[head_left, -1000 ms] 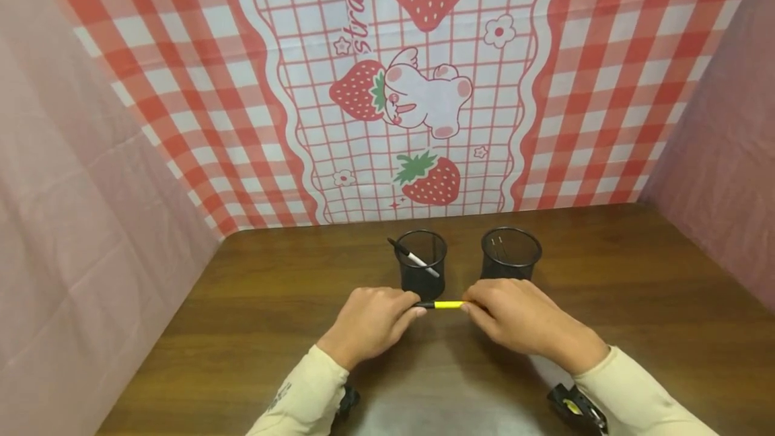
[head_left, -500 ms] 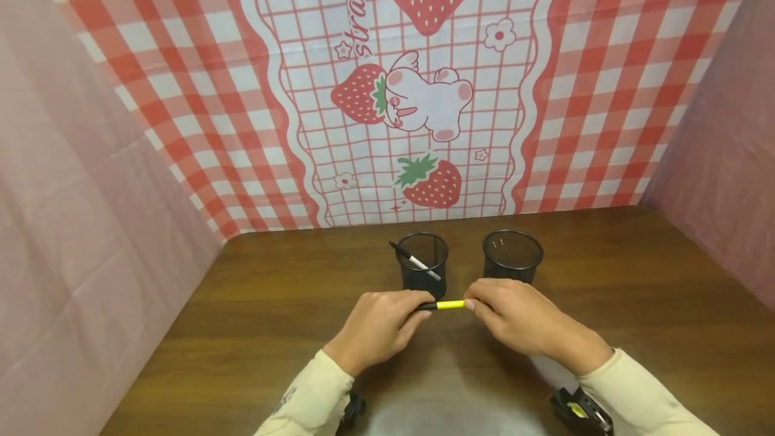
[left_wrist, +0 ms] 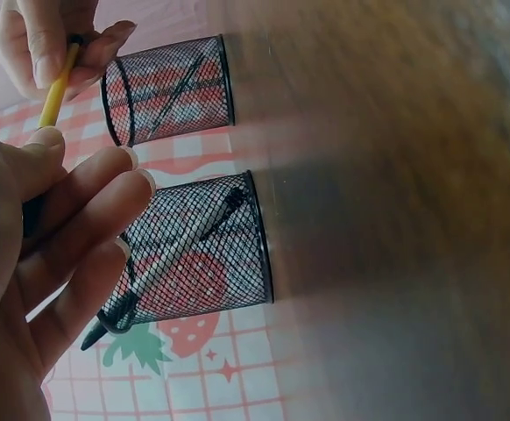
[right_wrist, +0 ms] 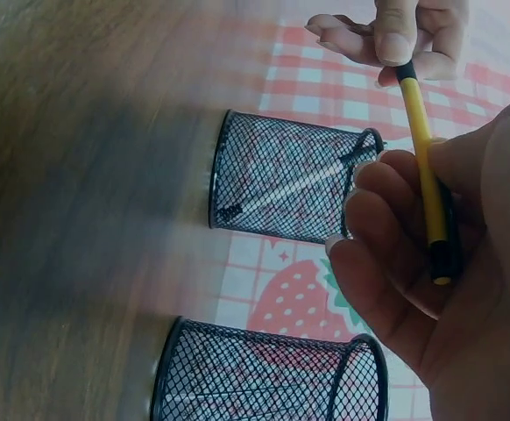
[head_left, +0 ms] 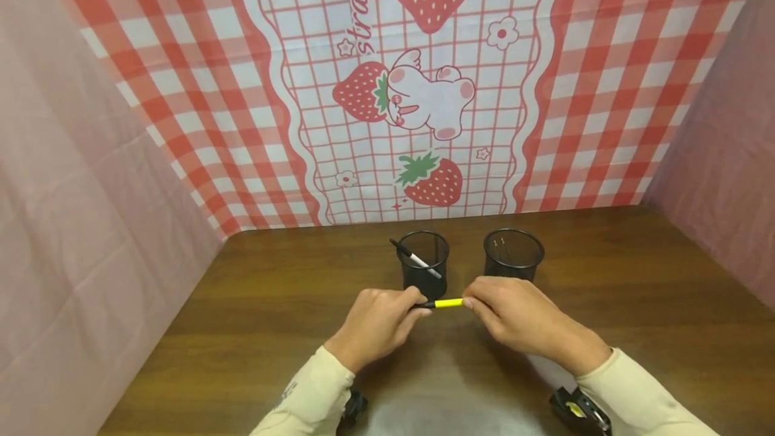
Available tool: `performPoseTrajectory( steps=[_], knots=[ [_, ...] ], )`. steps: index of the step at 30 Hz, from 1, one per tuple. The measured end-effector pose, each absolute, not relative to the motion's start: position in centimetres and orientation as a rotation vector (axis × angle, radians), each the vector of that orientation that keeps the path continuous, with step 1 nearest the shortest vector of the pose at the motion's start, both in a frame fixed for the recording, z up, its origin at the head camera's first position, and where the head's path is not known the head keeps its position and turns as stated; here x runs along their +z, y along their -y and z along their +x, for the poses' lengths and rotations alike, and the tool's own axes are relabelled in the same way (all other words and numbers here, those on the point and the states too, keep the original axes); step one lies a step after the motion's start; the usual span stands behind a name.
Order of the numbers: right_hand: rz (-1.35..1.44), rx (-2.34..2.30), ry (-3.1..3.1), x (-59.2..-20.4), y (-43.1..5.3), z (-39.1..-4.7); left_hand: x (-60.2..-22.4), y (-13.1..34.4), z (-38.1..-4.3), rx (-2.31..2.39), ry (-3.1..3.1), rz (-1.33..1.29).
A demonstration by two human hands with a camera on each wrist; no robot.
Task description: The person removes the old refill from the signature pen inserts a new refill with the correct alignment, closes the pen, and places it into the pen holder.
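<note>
A yellow marker with a black end [head_left: 449,303] is held level between both hands, above the table. My left hand [head_left: 378,325] pinches the black end between thumb and fingers. At the other end, my right hand [head_left: 527,318] pinches the yellow barrel; the right wrist view shows the barrel [right_wrist: 420,140] running under the thumb to a second black tip, with the other fingers loosely bent. Just beyond the hands stand two black mesh pen cups. The left cup [head_left: 415,281] has a white marker with black ends [head_left: 418,261] leaning in it. My right hand partly hides the right cup [head_left: 508,269].
The brown wooden table [head_left: 272,301] reaches back to a red-and-white strawberry cloth [head_left: 424,106]. Pink cloth walls [head_left: 91,187] rise at both sides. A dark wrist device [head_left: 580,410] sits under the right sleeve, and another [head_left: 354,409] under the left.
The left hand moved slightly right, then its fingertips drew back a little along the black end. My right hand keeps its grip in nearly the same place. The cups stay put.
</note>
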State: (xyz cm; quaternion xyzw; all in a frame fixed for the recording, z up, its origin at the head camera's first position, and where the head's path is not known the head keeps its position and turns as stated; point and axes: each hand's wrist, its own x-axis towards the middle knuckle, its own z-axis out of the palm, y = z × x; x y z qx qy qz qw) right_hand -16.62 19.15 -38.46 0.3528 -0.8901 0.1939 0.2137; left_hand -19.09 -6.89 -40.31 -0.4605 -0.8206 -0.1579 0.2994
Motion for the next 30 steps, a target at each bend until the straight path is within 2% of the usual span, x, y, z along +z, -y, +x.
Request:
performPoseTrajectory(
  steps=[30],
  knots=[
    [1.004, 0.655, 2.412, -38.98, -19.11, -16.66, -39.94, 7.59, -19.23, -0.543, 2.311, -1.277]
  ],
)
